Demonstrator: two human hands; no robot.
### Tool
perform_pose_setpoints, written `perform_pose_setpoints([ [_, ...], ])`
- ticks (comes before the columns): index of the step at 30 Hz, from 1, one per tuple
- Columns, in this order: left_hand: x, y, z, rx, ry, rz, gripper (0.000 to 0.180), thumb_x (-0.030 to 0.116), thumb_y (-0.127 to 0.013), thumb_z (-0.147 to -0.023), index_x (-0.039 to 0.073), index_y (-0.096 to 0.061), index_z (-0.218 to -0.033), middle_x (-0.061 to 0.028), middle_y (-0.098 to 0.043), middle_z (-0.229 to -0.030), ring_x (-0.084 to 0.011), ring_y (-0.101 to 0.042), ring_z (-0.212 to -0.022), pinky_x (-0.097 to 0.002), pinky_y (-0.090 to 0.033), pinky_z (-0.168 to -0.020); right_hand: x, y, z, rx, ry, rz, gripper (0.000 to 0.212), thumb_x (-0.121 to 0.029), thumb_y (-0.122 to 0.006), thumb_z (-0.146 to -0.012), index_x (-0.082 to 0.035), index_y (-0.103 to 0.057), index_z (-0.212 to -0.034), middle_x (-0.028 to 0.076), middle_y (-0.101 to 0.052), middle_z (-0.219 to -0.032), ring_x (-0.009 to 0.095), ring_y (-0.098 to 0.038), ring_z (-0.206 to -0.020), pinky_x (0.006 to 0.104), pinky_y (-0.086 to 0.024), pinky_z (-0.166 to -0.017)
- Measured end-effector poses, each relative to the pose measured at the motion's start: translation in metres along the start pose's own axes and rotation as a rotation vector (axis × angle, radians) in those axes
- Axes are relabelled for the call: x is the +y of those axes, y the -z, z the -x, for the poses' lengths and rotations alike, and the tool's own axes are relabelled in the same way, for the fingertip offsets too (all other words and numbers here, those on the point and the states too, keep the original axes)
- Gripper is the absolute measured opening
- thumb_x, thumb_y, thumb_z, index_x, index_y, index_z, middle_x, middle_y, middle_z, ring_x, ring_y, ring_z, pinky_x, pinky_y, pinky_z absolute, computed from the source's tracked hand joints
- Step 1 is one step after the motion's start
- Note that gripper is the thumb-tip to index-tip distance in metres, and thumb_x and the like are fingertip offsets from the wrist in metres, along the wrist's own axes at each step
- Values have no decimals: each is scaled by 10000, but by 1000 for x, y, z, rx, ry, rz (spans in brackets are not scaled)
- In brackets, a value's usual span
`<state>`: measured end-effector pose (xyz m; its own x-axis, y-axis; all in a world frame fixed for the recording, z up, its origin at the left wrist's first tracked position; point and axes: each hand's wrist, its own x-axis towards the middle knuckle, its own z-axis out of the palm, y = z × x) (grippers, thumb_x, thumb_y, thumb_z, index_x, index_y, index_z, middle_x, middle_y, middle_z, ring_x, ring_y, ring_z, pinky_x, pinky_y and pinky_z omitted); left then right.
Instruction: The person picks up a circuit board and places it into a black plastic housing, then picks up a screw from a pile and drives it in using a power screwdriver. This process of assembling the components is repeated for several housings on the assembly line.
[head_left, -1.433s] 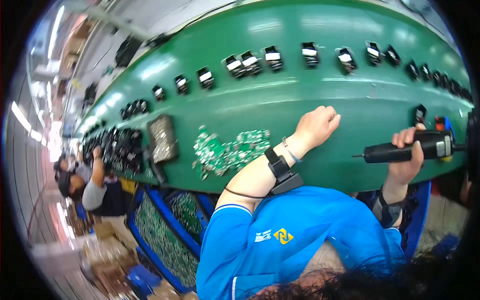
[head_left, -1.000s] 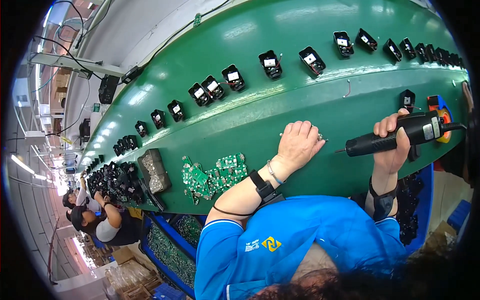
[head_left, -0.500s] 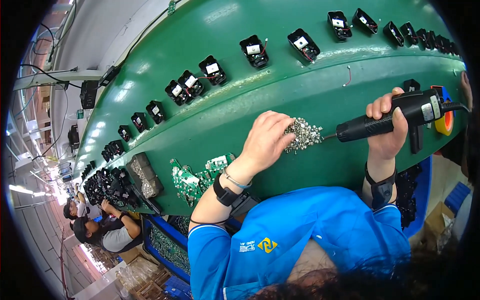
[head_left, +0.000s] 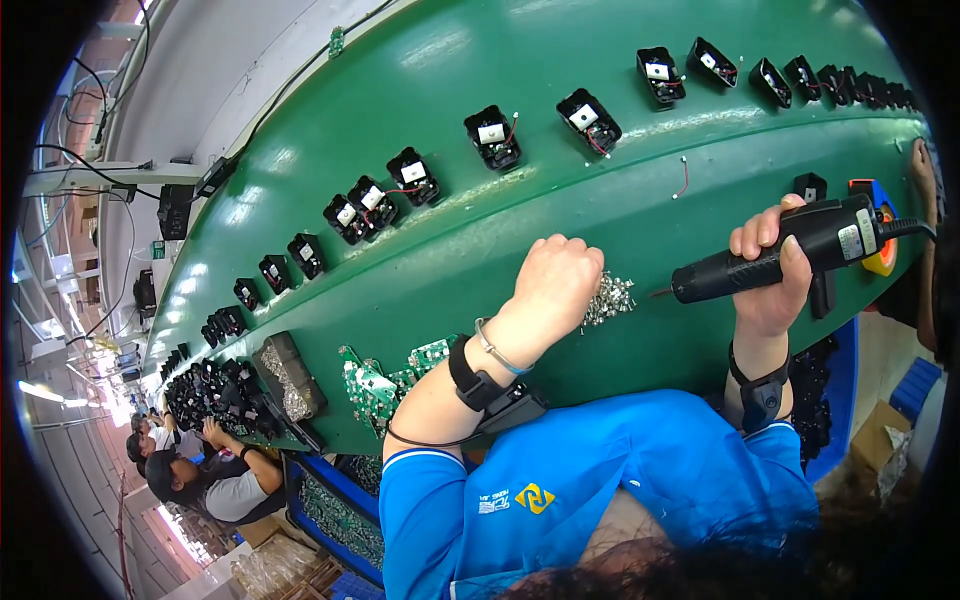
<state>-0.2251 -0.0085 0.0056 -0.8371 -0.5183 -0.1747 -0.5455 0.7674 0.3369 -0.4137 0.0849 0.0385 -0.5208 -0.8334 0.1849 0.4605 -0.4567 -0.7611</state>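
My right hand (head_left: 775, 285) is wrapped around a black electric screwdriver (head_left: 718, 275) with a cord at its back end. Its bit points left, toward a small pile of shiny metal pieces (head_left: 612, 300) that look like screws. Over the left side of that pile is my left hand (head_left: 556, 282), its fingers curled in and its back turned up. Whatever those fingers hold, if anything, is hidden. Green circuit boards (head_left: 372, 388) lie in a heap beyond my left forearm.
Open black housings (head_left: 493, 150) with white parts and wires line the green bench. A grey tray (head_left: 312, 368) of small metal bits sits left. An orange tape roll (head_left: 880, 258) and a blue crate (head_left: 842, 405) are right. Other people (head_left: 215, 470) work far left.
My left hand has curled from spread fingers on the pile into a closed shape and turned over. The pile looks smaller. The screwdriver stays in my right hand, slightly farther from the pile.
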Motion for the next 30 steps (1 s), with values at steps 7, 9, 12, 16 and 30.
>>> perform_pose_setpoints([
  [7,-3,-3,-1,206,-63,160,69,111,-548,-709,44,-537,-721,-89,-521,-648,-273,-513,-666,-365,-417,-620,-1,-5,-8,-26,-13,4,381,-194,-490,-751,-43,-351,-1072,36,-418,-753,116,-415,-638,263,-357,-614],
  [9,-6,0,2,193,-19,295,77,111,-557,-713,39,-541,-735,-90,-538,-681,-272,-524,-679,-354,-426,-619,-3,-8,-14,-30,-8,13,383,-193,-491,-749,-43,-351,-1073,36,-418,-752,115,-412,-635,261,-356,-612],
  [12,-9,4,5,158,46,490,93,124,-558,-726,36,-545,-753,-103,-554,-740,-283,-533,-708,-350,-435,-623,-5,-12,-22,-52,-5,25,388,-192,-491,-747,-40,-351,-1075,35,-418,-752,114,-410,-632,258,-353,-609],
  [16,-8,6,6,235,27,581,86,106,-546,-745,32,-556,-789,-98,-567,-748,-238,-559,-694,-313,-450,-595,-4,-18,-29,-96,-9,13,394,-197,-486,-749,-29,-351,-1079,36,-415,-756,114,-401,-628,258,-350,-605],
  [30,9,-9,4,13,239,2451,123,110,-513,-810,56,-539,-917,-35,-542,-790,-95,-490,-682,-227,-425,-613,-13,-50,-43,-220,207,-216,432,-252,-497,-745,-55,-346,-1099,28,-444,-773,132,-430,-636,281,-363,-598],
])
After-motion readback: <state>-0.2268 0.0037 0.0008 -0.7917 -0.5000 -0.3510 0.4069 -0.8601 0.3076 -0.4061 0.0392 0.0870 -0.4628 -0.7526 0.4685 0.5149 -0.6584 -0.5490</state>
